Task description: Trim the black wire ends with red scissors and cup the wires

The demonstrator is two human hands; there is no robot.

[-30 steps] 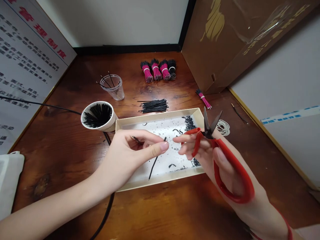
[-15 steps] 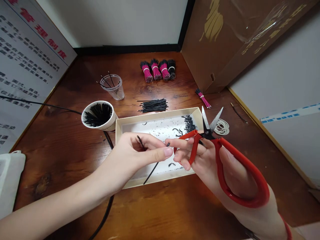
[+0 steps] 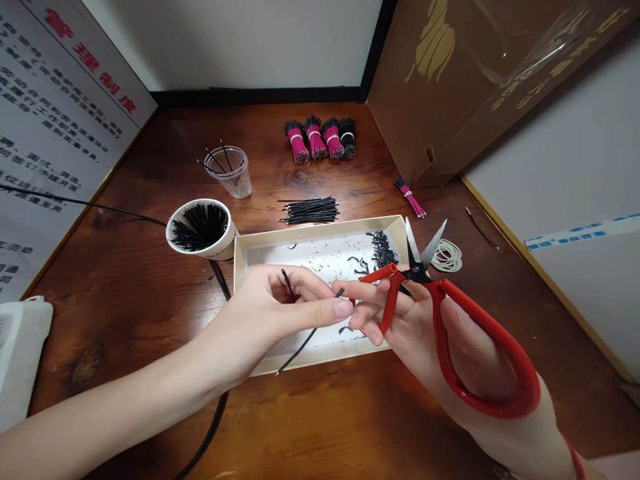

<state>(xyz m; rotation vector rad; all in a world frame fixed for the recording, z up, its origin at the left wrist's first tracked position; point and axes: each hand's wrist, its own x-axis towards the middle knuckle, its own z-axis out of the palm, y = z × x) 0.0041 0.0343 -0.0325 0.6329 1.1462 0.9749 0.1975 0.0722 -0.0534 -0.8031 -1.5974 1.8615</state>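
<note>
My left hand (image 3: 280,307) pinches a thin black wire (image 3: 300,345) between thumb and fingers above the tray. One end of the wire hangs down past the tray's front rim, and a short tip sticks up near my fingers. My right hand (image 3: 405,313) holds red-handled scissors (image 3: 417,272) with their steel blades open and pointing away from me. My two hands nearly touch, and the blades are not on the wire. A white-lined cardboard tray (image 3: 320,230) beneath them holds black wire offcuts and tiny bright bits.
Behind the tray lie loose black wires (image 3: 310,210) and several pink-sleeved wire bundles (image 3: 317,141). A white cup of black wires (image 3: 203,227) and a clear cup (image 3: 229,172) stand left. Rubber bands (image 3: 447,256) lie right, below a cardboard box (image 3: 425,87).
Both hands have moved closer together and slightly up, with the scissors shifting right. The wire's lower end has swung left, and the short tip now stands more upright.
</note>
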